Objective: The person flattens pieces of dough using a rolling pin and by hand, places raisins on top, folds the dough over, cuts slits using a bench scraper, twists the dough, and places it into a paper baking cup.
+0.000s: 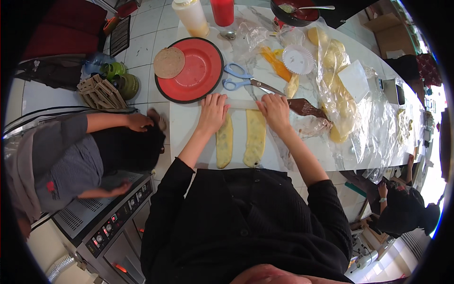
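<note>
A white rolling pin [243, 104] lies crosswise on the marble table, over the far ends of two flattened yellow dough strips. My left hand [213, 112] rests over its left end, fingers bent across it. Its right end is under my right hand [275, 111], gripped the same way. The left dough strip [224, 144] is narrower; the right dough strip [255, 137] is wider, with dark spots showing through. Just beyond the pin lie blue-handled scissors [240, 78]. A piping bag of brown filling [302, 107] sits beside my right hand.
A red plate [201, 71] with a brown disc [169, 62] stands far left, near a squeeze bottle [193, 21]. Dough balls [335, 52] lie under plastic [373, 128] at right, beside a paper liner [298, 59]. One person [71, 156] is left by an oven [113, 222], another [402, 203] right.
</note>
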Demonstrator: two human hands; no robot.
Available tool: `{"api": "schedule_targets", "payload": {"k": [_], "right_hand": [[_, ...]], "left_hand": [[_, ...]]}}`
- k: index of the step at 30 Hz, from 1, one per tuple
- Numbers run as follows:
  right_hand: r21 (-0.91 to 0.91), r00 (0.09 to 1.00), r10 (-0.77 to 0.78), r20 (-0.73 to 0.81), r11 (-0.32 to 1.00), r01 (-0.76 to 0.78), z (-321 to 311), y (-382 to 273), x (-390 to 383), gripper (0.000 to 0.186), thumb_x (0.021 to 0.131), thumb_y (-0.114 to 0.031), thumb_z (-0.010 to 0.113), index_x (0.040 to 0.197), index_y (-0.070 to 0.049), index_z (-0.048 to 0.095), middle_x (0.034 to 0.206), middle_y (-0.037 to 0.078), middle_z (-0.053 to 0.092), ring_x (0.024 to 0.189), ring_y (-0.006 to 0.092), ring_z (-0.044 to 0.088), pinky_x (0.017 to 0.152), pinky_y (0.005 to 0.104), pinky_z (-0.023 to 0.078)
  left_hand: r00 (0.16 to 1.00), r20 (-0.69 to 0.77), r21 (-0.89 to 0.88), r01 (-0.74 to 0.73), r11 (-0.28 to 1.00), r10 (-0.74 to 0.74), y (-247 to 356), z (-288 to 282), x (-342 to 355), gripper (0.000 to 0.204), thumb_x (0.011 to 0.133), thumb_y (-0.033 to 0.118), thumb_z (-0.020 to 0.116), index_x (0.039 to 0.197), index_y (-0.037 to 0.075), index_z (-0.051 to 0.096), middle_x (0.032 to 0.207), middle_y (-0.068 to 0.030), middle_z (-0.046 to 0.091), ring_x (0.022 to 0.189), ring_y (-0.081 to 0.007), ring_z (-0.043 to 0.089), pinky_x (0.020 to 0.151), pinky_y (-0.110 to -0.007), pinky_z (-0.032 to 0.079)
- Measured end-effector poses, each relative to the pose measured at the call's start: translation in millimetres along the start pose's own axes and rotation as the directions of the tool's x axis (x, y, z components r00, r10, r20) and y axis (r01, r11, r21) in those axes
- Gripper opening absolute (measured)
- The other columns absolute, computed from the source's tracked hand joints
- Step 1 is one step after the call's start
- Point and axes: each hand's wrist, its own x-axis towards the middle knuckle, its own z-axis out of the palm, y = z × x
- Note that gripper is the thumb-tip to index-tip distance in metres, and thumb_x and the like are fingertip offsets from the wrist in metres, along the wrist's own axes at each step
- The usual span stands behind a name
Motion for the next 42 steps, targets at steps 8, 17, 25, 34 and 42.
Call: {"api": "schedule_targets", "payload": {"k": [8,17,25,34,42], "right_hand": [[0.130,0.992,0.044,0.116,0.990,-0.059,-10,-15,-45,0.023,0.077,-0.030,0.058,0.073,-0.008,0.052,0.074,0.006,0.052,0.075,0.0226,0.049,0.066,0.0344,0.034],[-0.046,0.973,0.133,-0.187,0.989,-0.143,20,-22,-11,0.039,0.080,-0.034,0.050,0.108,-0.007,0.047,0.117,0.012,0.041,0.113,0.0286,0.034,0.089,0.0479,0.023],[-0.156,0.972,0.218,0.085,0.967,-0.203,-6,-65,-98,0.055,0.085,-0.034,0.038,0.131,-0.006,0.025,0.139,0.011,0.016,0.129,0.0272,0.011,0.100,0.0533,0.005],[-0.036,0.976,0.058,0.209,0.998,-0.052,-37,-82,-164,0.053,0.080,-0.027,0.050,0.128,-0.011,0.035,0.131,0.010,0.031,0.121,0.0273,0.028,0.098,0.0455,0.019],[0.166,0.980,-0.177,0.091,0.973,0.160,-40,-63,-174,0.044,0.062,-0.001,0.061,0.105,-0.008,0.054,0.097,0.006,0.052,0.086,0.0251,0.048,0.076,0.0349,0.038]], "left_hand": [[0.988,0.153,-0.251,0.073,0.965,-0.034,15,-28,-38,0.021,0.080,0.016,0.050,0.097,0.004,0.053,0.094,-0.0095,0.050,0.088,-0.0265,0.047,0.079,-0.040,0.034],[0.980,-0.198,0.162,0.050,0.986,-0.017,2,6,13,0.038,0.084,0.023,0.043,0.118,0.009,0.042,0.126,-0.0090,0.035,0.118,-0.0281,0.031,0.096,-0.049,0.019],[0.973,0.029,0.155,0.223,0.962,-0.230,45,-11,-69,0.053,0.085,0.032,0.039,0.134,0.017,0.022,0.141,-0.0068,0.012,0.129,-0.0299,0.012,0.097,-0.060,0.001],[0.966,0.257,-0.152,0.057,0.987,-0.017,59,-29,-146,0.056,0.083,0.025,0.044,0.133,0.009,0.022,0.139,-0.0131,0.016,0.128,-0.0320,0.013,0.102,-0.048,0.007],[0.995,0.095,-0.362,-0.006,0.932,0.043,33,-31,-185,0.058,0.078,0.015,0.057,0.127,0.001,0.031,0.133,-0.0146,0.030,0.124,-0.0304,0.026,0.101,-0.041,0.021]]}}
